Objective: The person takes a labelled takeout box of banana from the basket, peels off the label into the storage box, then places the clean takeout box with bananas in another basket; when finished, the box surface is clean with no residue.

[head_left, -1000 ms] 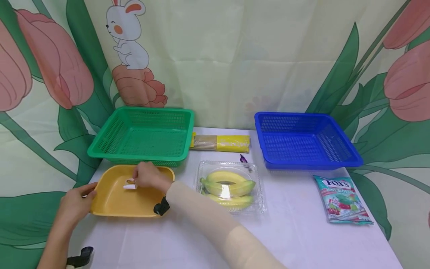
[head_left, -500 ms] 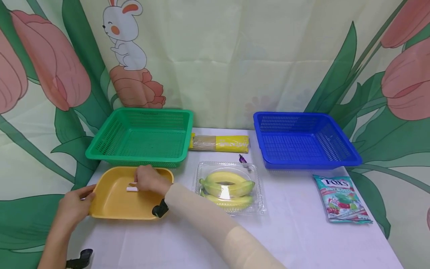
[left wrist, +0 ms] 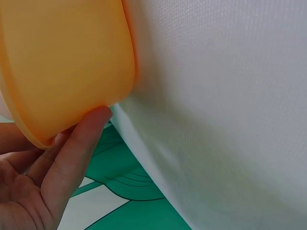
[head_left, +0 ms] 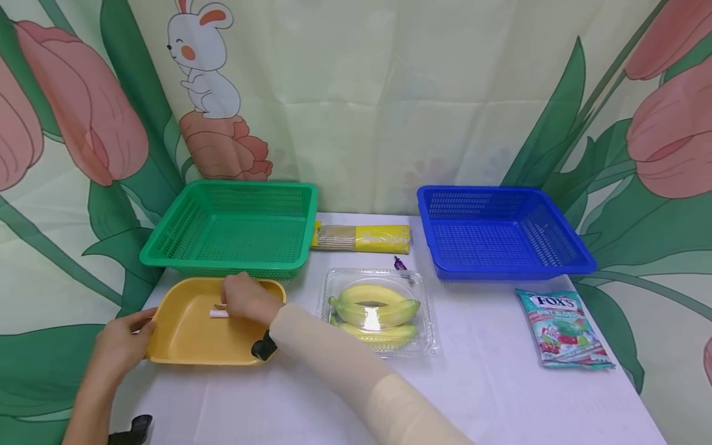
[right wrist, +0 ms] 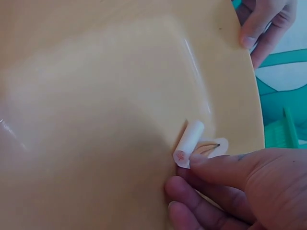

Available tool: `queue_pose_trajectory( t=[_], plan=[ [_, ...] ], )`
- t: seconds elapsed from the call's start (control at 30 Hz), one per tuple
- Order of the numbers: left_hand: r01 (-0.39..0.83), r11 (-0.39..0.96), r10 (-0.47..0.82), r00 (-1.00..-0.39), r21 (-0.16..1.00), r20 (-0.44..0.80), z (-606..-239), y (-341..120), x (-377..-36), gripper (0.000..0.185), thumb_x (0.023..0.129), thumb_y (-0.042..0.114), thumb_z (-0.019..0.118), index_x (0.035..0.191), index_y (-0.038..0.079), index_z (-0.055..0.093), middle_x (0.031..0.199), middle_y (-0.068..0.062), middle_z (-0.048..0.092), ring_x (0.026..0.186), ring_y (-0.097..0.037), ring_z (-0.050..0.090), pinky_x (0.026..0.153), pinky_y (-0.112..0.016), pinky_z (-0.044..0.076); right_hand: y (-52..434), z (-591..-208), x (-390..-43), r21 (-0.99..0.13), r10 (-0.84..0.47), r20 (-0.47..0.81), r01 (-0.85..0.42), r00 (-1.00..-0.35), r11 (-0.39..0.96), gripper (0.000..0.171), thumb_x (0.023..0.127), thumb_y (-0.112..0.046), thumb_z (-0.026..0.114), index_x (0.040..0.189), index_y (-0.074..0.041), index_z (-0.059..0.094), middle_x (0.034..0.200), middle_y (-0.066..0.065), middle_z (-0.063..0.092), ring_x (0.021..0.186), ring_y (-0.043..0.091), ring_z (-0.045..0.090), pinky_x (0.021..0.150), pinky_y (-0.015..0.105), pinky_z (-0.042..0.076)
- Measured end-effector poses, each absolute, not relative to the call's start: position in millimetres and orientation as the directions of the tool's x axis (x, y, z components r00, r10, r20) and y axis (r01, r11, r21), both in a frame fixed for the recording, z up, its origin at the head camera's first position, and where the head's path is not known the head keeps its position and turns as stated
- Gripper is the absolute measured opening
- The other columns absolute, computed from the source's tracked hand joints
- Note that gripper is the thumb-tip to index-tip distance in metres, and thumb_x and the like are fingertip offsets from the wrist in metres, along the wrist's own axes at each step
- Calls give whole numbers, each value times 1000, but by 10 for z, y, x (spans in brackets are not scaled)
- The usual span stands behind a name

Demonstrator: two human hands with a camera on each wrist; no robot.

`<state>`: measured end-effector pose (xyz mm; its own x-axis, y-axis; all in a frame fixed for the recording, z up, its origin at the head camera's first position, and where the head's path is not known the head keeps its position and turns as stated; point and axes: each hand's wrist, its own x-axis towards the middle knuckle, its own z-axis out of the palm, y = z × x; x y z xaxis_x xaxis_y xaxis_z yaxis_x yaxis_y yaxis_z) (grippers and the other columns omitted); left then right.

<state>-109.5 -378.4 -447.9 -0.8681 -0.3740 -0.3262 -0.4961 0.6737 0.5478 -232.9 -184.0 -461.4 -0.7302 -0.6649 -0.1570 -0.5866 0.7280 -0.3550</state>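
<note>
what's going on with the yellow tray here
A person's left hand holds the left edge of a yellow tray on the table. The right hand reaches into the tray, fingertips against a small white paper roll lying on its floor beside a small sticker.

Yellow tray [head_left: 189,337] flat on table; small white paper roll [right wrist: 188,143] lying inside, near far rim.

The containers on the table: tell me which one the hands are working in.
The yellow tray, nearest the person. The left hand holds its rim; the right hand touches a small white roll inside. The green basket and blue basket are untouched.
</note>
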Motion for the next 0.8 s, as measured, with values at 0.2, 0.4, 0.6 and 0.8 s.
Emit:
queue_pose_trajectory(
  t=[0.2,0.4,0.6,0.8],
  plan=[
    [-496,684,-376,-868,535,-324,-4470,-3784,-1094,52,113,16,42,157,-11,36,151,-44,42,100,-36,62,65,-23,53,-1842,-4650,-2341,-330,-686,-114,-624,-718,708,32,104,-29,68,74,-21,66,71,-10,55,65,4,47,54,14,38],
    [-495,691,-373,-868,526,-328,-4465,-3780,-1103,52,113,16,42,157,-11,36,151,-44,42,99,-36,62,66,-24,54,-1834,-4648,-2326,-274,-691,-104,-647,-715,711,24,105,-28,68,82,-20,69,75,-9,65,64,4,54,55,14,46],
    [-503,683,-375,-864,530,-336,-4493,-3796,-1101,53,113,16,42,157,-11,36,150,-44,43,99,-35,62,68,-25,58,-1823,-4624,-2310,-253,-688,-116,-649,-716,718,23,105,-30,67,84,-21,70,77,-9,67,63,3,55,54,15,47],
    [-488,689,-364,-873,536,-326,-4514,-3823,-1114,54,112,18,43,157,-11,35,149,-44,43,99,-35,63,69,-25,57,-1806,-4601,-2290,-227,-689,-101,-658,-718,718,22,107,-25,64,86,-20,67,80,-7,65,65,5,54,54,16,47]
  ],
)
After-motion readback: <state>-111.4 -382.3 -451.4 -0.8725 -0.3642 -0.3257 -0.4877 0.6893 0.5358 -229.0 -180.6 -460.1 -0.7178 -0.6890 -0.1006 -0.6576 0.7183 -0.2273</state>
